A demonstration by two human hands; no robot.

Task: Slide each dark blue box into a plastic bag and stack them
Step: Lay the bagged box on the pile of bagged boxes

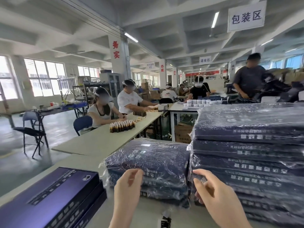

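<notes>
Both hands at the near edge of the bagged dark blue boxes on the worktop (102,163).

Left hand (128,181) has its fingers curled against the near edge of the top box of the low bagged stack (148,162); cannot tell if it actually grips the plastic or just touches it. Right hand (212,193) has curled fingers at the gap between the low stack and the tall bagged stack (246,145), fingertips on the crinkled plastic; grip unclear here too. The tall stack stands just beside the low one on its right, touching or nearly so. The unbagged dark blue boxes (49,199) are piled at near left, apart from the low stack. Seated workers (102,111) are at a far table with rows of small brown bottles (122,126).
</notes>
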